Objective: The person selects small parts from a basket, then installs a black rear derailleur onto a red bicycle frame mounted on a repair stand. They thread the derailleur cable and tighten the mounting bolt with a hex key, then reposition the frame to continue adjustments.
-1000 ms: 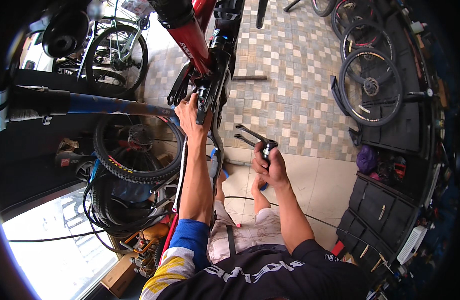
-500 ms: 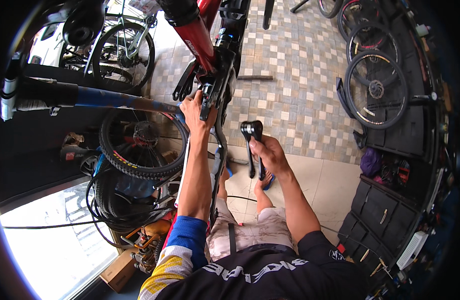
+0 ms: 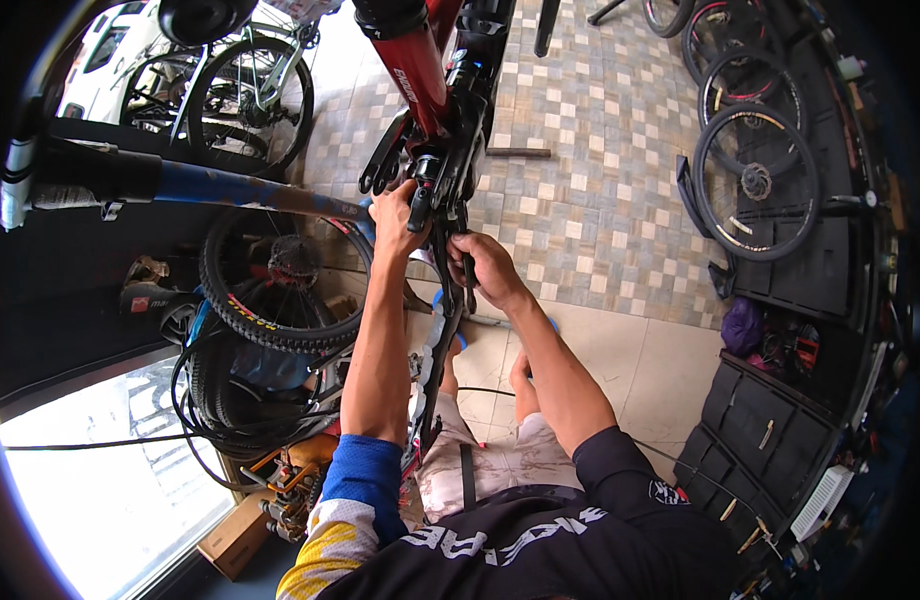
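Note:
A mountain bike frame with a red tube (image 3: 418,85) hangs in front of me, its black linkage arms and rear shock (image 3: 427,168) low on it. My left hand (image 3: 394,222) reaches in from the left and is closed around the frame's linkage beside the shock, its fingertips partly hidden behind it. My right hand (image 3: 492,268) grips a black forked suspension link (image 3: 470,278) and holds it against the right side of the frame, just below the shock. Whether the link is seated cannot be seen.
A blue repair stand arm (image 3: 230,193) reaches the frame from the left. Below it lie a wheel with a knobby tire (image 3: 280,325) and coiled black cables (image 3: 225,425). Several wheels (image 3: 755,180) lean along the right wall above black cabinets (image 3: 737,420). A short bar (image 3: 520,153) lies on the tiled floor.
My right hand has moved left and slightly up, bringing the forked link from open space to the frame. My left hand keeps its hold; the view has shifted slightly.

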Available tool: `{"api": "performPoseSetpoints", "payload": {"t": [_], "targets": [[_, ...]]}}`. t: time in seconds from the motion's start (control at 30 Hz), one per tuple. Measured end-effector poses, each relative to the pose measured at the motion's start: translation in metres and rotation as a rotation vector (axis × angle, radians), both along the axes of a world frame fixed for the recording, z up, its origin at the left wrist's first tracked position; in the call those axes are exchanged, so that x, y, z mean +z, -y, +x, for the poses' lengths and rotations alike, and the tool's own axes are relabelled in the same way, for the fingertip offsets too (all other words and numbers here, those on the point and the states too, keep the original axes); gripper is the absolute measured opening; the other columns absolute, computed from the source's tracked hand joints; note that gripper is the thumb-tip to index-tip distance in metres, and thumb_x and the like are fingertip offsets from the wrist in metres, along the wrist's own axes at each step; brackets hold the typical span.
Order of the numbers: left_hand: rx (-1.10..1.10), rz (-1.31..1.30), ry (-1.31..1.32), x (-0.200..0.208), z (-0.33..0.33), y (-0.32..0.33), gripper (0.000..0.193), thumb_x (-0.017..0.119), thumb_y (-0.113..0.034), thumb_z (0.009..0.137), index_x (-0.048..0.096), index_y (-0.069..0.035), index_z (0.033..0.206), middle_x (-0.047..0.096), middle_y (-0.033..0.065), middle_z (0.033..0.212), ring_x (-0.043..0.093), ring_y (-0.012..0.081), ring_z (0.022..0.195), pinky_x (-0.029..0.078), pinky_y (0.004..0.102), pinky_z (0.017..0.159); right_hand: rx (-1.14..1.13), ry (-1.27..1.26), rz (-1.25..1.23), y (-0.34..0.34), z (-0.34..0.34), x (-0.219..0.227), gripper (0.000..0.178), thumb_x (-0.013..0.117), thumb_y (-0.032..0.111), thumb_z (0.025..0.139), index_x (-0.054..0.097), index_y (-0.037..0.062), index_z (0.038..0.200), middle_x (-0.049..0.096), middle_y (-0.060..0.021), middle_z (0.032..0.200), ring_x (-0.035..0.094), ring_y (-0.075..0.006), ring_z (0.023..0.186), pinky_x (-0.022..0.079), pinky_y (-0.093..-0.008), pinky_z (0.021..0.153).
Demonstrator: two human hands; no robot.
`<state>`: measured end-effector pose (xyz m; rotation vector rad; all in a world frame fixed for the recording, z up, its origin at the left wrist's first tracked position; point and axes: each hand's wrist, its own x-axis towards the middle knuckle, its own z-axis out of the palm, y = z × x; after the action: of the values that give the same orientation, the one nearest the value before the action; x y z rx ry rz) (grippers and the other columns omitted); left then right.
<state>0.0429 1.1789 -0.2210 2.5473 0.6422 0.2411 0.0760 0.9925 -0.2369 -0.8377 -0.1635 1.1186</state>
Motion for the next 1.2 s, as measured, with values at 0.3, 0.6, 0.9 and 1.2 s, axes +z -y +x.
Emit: {"api": "performPoseSetpoints", "payload": {"t": [0.3, 0.6, 0.9, 1.2], "targets": [[0.068, -0.217, 0.136, 0.006, -0.008, 0.006, 0.023, 0.064, -0.013, 0.080, 0.065, -0.003, 0.101, 0.053, 0.0232, 0.093, 0.048, 0.0391, 0.094, 0.041, 0.0479, 0.084, -0.145, 0.433, -0.397, -0.022, -0.023, -0.007, 0.045, 0.048, 0.038, 0.104, 0.059, -0.0043, 0.094, 0.059, -0.0104, 0.072, 0.056, -0.0233, 0.064, 0.045, -0.0385, 0.063], [0.027, -0.278, -0.010, 0.020, -0.017, 0.008, 0.027, 0.061, -0.027, 0.088, 0.063, -0.001, 0.094, 0.047, 0.0167, 0.100, 0.044, 0.0344, 0.100, 0.035, 0.0433, 0.090, -0.307, 0.819, -0.685, -0.035, -0.025, 0.020, 0.033, 0.049, 0.025, 0.100, 0.061, -0.0056, 0.095, 0.066, -0.0314, 0.086, 0.065, -0.0490, 0.083, 0.051, -0.0553, 0.075], [0.002, -0.425, 0.088, 0.012, -0.020, 0.002, 0.025, 0.066, -0.033, 0.088, 0.065, -0.009, 0.094, 0.045, 0.0134, 0.094, 0.039, 0.0302, 0.095, 0.030, 0.0401, 0.090, -0.154, 0.927, -0.846, -0.036, -0.021, 0.021, 0.029, 0.049, 0.022, 0.100, 0.062, -0.0028, 0.094, 0.065, -0.0296, 0.081, 0.064, -0.0491, 0.084, 0.050, -0.0549, 0.073], [0.069, -0.222, 0.039, 0.014, -0.015, 0.034, 0.051, 0.077, -0.047, 0.079, 0.068, -0.010, 0.113, 0.051, 0.0133, 0.113, 0.044, 0.0359, 0.114, 0.039, 0.0507, 0.089, -0.186, 0.460, -0.528, 0.004, -0.017, -0.015, 0.043, 0.052, 0.036, 0.099, 0.063, -0.0047, 0.089, 0.061, -0.0200, 0.069, 0.061, -0.0295, 0.064, 0.045, -0.0432, 0.062]]}}
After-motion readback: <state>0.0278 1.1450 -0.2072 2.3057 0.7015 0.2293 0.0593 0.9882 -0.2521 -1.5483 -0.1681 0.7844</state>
